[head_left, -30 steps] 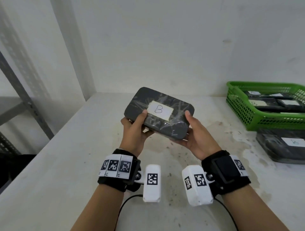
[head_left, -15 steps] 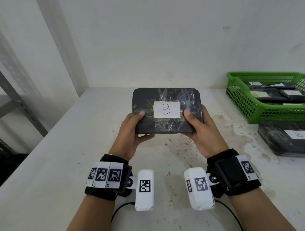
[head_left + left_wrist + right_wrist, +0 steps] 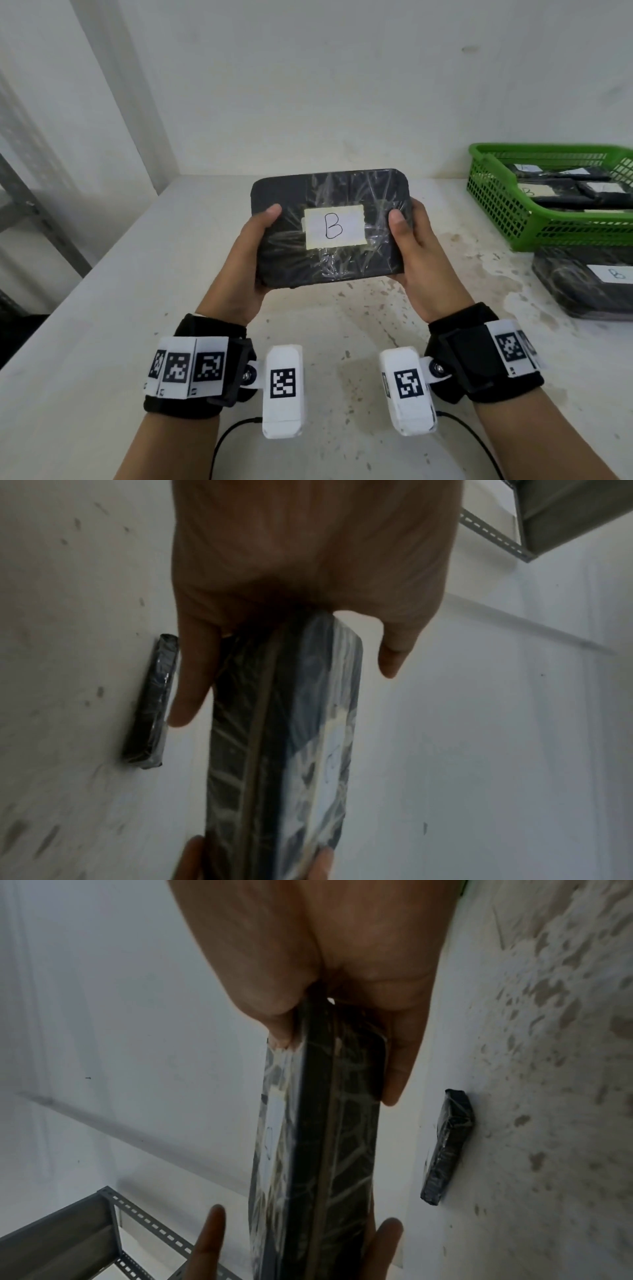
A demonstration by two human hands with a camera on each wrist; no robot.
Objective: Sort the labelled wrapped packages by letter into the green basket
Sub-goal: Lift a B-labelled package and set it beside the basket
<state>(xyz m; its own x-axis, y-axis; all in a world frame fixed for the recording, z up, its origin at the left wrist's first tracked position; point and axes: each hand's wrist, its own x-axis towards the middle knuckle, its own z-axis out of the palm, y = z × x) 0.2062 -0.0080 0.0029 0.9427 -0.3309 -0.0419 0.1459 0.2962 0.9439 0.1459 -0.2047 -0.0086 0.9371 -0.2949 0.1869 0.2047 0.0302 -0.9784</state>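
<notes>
Your left hand (image 3: 245, 260) and right hand (image 3: 416, 260) gripped black wrapped package (image 3: 329, 228) above table (image 3: 102, 342). Since a second ago you levelled it, label B facing you (readable): ready for green basket (image 3: 507, 202) at right.

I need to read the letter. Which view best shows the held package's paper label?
The head view: the white paper label faces the camera, reading B. Both wrist views catch it edge-on and blurred, the letter unreadable.

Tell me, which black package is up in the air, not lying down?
The package with the B label, gripped by both hands. The other B package lies on the table, and the rest sit in the green basket.
</notes>
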